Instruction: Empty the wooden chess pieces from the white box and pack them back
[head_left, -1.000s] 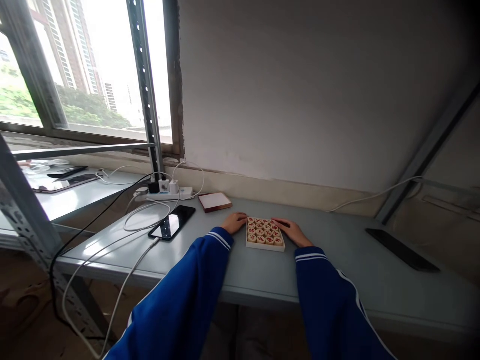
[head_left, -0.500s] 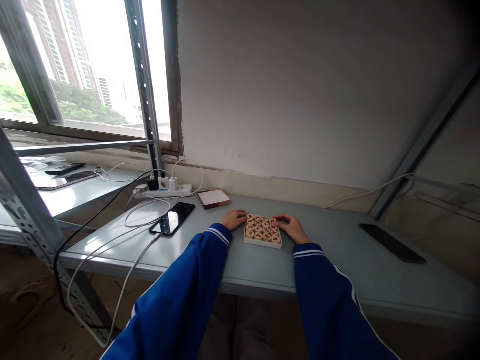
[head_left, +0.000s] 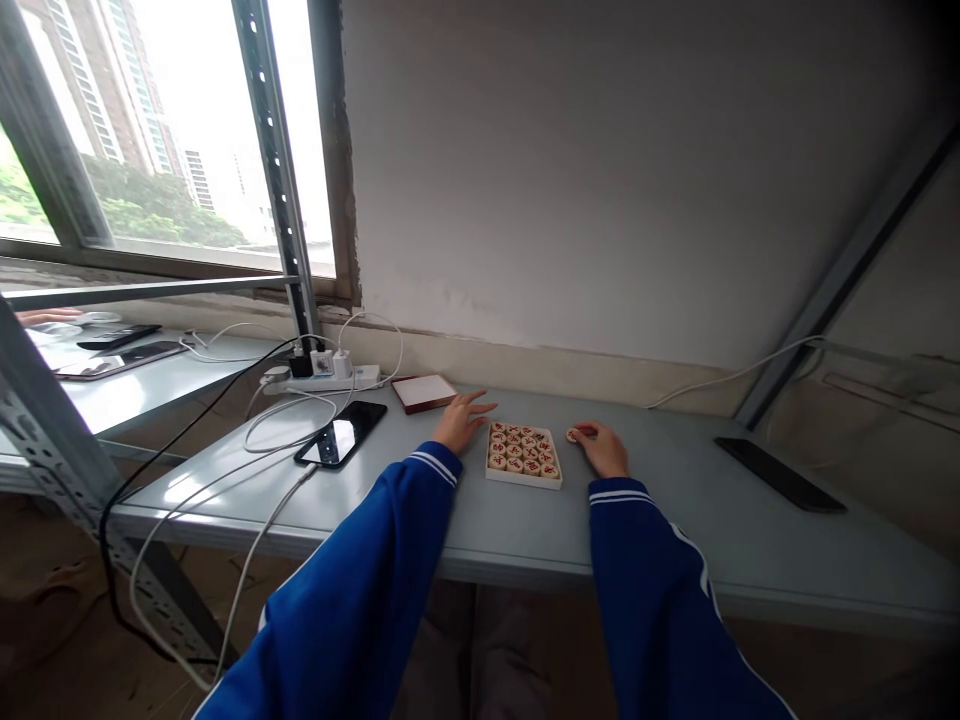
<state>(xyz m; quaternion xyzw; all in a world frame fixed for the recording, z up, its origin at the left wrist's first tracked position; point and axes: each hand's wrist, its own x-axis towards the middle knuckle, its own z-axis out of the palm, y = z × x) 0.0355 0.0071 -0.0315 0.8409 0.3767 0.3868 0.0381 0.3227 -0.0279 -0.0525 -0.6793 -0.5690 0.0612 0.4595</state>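
One grey wall (head_left: 562, 180), one grey table (head_left: 487, 540) below it, one window (head_left: 217, 80) at left. Second table (head_left: 142, 400) beyond the rack post, two dark flat devices on it. Two blue sleeves (head_left: 360, 560), white bands at the cuffs. One dark slab (head_left: 780, 473) at far right; one phone (head_left: 341, 437), cable attached; one power strip (head_left: 364, 378) with at least three plugs. One box (head_left: 525, 481), mid-table between the hands: shallow, white-walled, open-topped, packed with round cream pieces (head_left: 514, 465), red characters on top; four in the near row. One shallow red-sided tray (head_left: 424, 391), white inside, lies behind and left of it. Left hand (head_left: 461, 425): fingers spread apart, just beside the box's far left corner; cannot tell whether the fingertips touch the table. Right hand (head_left: 604, 452): thumb and fingers pinched on one loose piece (head_left: 571, 435), low over or on the table just right of the box; which, unclear. That piece's face is partly covered by the fingers, its mark too small to read. Far rows in the box blur together, full count uncertain. Part of another person's hand (head_left: 49, 316) is cut off at the left edge.
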